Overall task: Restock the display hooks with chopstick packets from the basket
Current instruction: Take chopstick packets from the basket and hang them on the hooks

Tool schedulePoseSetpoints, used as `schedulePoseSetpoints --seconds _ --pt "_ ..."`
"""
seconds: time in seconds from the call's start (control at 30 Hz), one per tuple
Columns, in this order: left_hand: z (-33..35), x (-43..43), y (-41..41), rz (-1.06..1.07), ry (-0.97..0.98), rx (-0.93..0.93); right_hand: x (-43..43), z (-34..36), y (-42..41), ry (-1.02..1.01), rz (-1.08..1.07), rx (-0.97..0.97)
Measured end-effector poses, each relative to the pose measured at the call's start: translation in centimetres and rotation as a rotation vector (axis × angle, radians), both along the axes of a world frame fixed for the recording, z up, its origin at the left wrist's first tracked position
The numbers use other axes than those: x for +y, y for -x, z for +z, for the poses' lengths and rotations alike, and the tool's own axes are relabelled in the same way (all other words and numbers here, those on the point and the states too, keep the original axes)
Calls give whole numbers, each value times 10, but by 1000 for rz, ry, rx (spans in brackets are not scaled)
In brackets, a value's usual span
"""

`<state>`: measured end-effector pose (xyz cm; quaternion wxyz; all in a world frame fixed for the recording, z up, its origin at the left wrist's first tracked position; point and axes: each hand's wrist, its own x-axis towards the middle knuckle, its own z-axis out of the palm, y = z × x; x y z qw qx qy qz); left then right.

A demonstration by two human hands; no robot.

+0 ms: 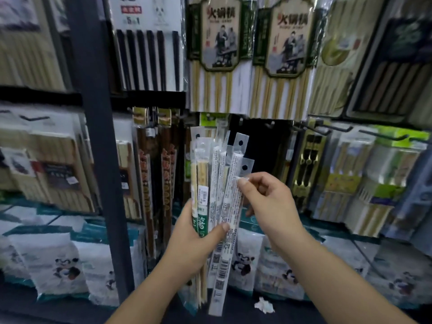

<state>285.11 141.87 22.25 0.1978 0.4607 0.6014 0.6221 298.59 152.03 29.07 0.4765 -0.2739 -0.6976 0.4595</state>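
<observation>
My left hand (195, 237) grips a fanned bundle of several long clear chopstick packets (211, 183), held upright in front of the display. Each packet has a clear tab with a punched hole at its top. My right hand (268, 202) pinches the upper part of the rightmost packet (231, 202), just under its holed tab (246, 167). Behind the bundle, a dark gap in the display holds bare black hooks (271, 125). No basket is in view.
Hooks to the left carry brown and red packets (167, 174); hooks to the right carry gold and green ones (350, 169). Large bamboo chopstick packs (217, 54) hang above. A dark upright post (98, 136) stands left. Panda-printed packs (243, 260) line the bottom shelf.
</observation>
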Motion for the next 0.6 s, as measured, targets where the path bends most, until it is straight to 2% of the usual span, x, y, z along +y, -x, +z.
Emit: schedulePoseSetpoints --seconds 0.2,0.6 --pt "17 10 25 59 -75 60 17 30 24 -14 0 74" --pt "24 7 31 43 -137 -1 31 73 42 -30 -102 110"
